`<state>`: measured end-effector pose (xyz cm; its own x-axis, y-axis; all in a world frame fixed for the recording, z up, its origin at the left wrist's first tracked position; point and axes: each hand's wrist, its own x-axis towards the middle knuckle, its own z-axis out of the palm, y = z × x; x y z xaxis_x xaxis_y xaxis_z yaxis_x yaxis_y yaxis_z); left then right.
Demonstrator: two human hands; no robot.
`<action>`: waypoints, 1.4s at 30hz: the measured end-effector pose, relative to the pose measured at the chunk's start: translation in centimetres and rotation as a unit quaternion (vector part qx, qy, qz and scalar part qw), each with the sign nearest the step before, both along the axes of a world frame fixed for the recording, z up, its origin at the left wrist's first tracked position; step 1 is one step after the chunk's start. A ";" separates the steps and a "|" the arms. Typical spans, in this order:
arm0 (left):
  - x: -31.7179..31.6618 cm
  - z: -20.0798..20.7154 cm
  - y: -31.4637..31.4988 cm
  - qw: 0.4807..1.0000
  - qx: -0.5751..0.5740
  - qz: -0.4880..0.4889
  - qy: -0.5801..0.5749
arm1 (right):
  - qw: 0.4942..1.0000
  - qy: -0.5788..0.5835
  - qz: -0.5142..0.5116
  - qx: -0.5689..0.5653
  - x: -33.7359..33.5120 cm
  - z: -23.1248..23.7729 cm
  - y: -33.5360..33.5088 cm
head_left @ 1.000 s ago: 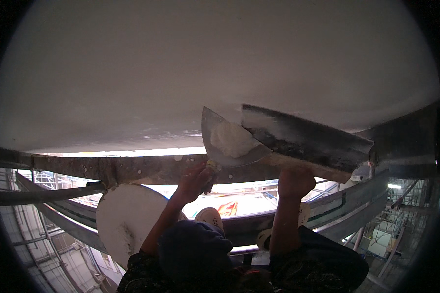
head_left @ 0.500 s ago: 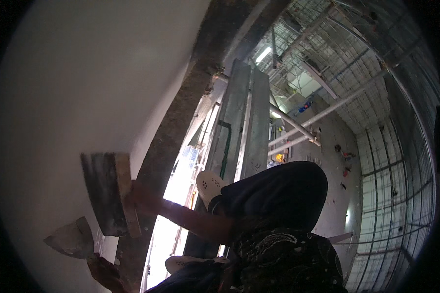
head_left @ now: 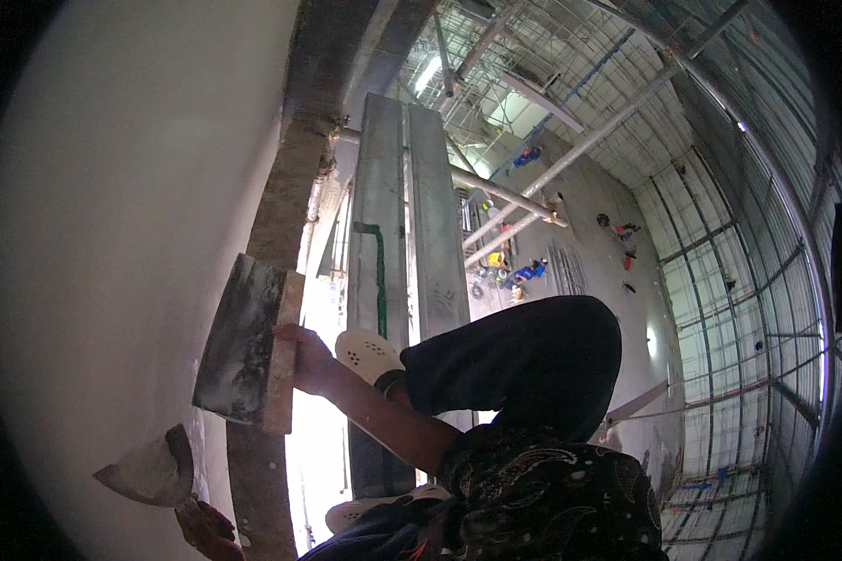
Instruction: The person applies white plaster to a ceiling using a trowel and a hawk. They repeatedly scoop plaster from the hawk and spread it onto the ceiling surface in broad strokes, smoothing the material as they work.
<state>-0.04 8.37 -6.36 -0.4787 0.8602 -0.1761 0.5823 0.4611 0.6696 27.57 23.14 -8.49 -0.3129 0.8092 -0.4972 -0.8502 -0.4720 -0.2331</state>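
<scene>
My right hand (head_left: pixel 311 360) is closed on the light wooden back edge of a wide plastering blade (head_left: pixel 243 341). Its dark metal face is smeared with pale material, and it stands beside the smooth pale wall (head_left: pixel 112 234); whether it touches the wall I cannot tell. Lower left, my left hand (head_left: pixel 206 528) grips a putty knife (head_left: pixel 150 467) with a fan-shaped blade coated in grey-white. Its handle is mostly hidden by the fingers. My right forearm reaches across from my dark patterned top, over my bent knee and pale clogs (head_left: pixel 367 353).
Grey metal planks (head_left: pixel 379 178), one with a green mark, lie beneath me. A rough dark beam (head_left: pixel 276 201) runs along the wall. Scaffold tubes (head_left: pixel 505 196) cross at right. Far below, people in blue (head_left: pixel 529 271) and scattered things are on the floor.
The wide blade has shifted right relative to the wall and now overlaps the beam more. The view has turned, so planks and scaffold appear further left. Both tools are still held.
</scene>
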 end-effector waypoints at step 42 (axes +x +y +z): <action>4.8 -4.5 3.8 0.956 0.190 -0.214 0.059 | 0.968 -0.246 0.018 0.044 0.1 -0.6 -2.0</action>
